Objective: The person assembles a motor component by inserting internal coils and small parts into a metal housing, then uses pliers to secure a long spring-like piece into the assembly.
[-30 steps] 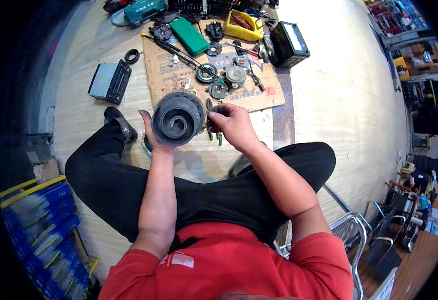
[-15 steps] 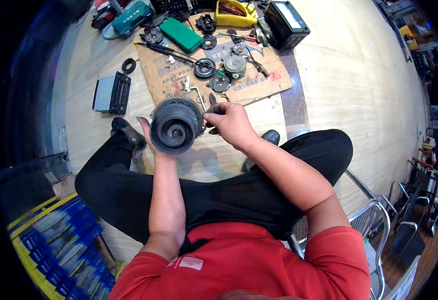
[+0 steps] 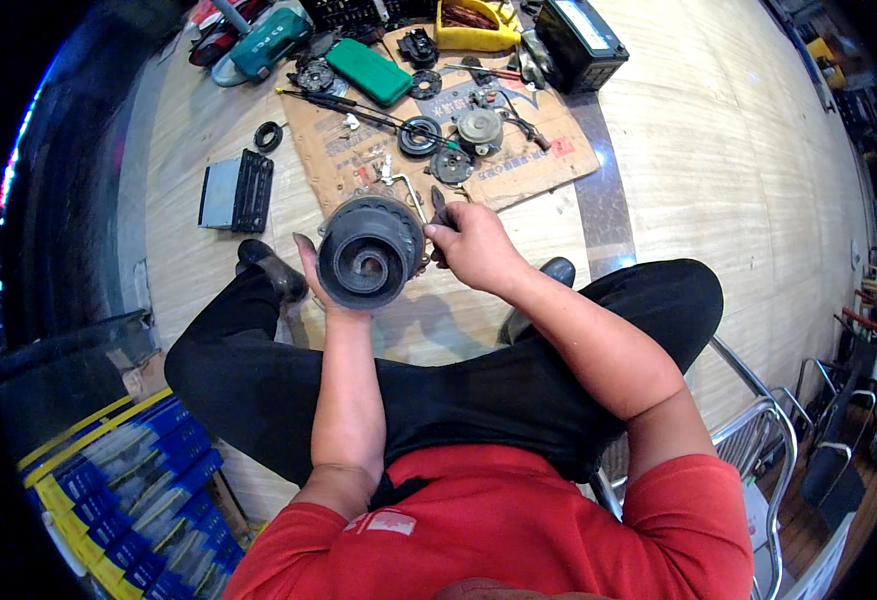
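Observation:
My left hand (image 3: 323, 285) holds a black round plastic housing (image 3: 368, 270) with spiral rings, its thumb up along the left side and its fingers hidden beneath. At the housing's right edge my right hand (image 3: 468, 245) has thumb and fingers pinched together; what lies between them is too hidden to name. Just beyond my hands, on a cardboard sheet (image 3: 548, 170), are a bent pale metal tool (image 3: 408, 190), a round metal motor (image 3: 480, 130), a black ring part (image 3: 419, 138) and a round plate (image 3: 451, 166).
A silver car stereo (image 3: 220, 192) and a small black ring (image 3: 267, 137) lie at left. Behind are a green case (image 3: 366, 70), yellow bin (image 3: 473, 25) and black battery (image 3: 580, 48). A metal chair (image 3: 758, 430) is at lower right, blue-yellow racks (image 3: 128, 480) at lower left.
The whole view has shifted, so surroundings and hands appear further right. My left hand still holds the housing; my right fingers have moved slightly against its right edge.

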`<state>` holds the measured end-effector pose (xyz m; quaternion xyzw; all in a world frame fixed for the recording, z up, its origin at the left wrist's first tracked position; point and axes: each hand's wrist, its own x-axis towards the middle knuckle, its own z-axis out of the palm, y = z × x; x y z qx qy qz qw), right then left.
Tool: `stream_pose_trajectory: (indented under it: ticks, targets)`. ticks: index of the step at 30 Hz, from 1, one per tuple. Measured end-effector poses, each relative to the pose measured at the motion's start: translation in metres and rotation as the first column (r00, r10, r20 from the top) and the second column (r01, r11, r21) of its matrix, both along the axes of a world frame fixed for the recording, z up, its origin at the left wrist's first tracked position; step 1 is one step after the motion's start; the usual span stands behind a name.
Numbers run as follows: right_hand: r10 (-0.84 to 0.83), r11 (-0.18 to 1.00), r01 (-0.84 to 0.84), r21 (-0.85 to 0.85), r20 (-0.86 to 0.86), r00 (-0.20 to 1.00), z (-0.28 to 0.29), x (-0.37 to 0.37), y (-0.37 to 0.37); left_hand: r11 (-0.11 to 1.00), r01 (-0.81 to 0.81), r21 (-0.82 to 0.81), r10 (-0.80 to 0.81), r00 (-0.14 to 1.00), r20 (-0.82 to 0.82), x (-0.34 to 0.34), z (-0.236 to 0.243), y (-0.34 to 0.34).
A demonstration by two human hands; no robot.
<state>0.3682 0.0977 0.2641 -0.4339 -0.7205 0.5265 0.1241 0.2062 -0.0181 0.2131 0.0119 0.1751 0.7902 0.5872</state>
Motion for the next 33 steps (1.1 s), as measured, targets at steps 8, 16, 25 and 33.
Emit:
stream_pose_trajectory:
  ticks: [8, 16, 25, 33]
  targets:
    - [-0.018, 0.985, 0.005, -0.171, -0.073, 0.997, -0.022, 0.001, 0.003, 0.987, -0.076, -0.144, 0.077, 0.997, 0.004, -0.009, -0.022, -0.005]
    - [-0.007, 0.947, -0.037, -0.320, -0.137, 0.991, -0.023, 0.001, 0.000, 0.984, -0.094, -0.155, 0.095, 0.995, 0.002, -0.011, -0.021, -0.007]
    - [0.040, 0.984, -0.052, -0.171, -0.075, 0.996, -0.010, -0.002, 0.028, 0.986, -0.061, -0.153, 0.061, 0.998, 0.000, -0.006, -0.015, -0.006]
    - [0.086, 0.966, -0.110, -0.233, -0.109, 0.990, -0.011, -0.010, 0.032, 0.968, -0.036, -0.249, 0.026, 0.999, -0.043, -0.006, -0.031, -0.005]
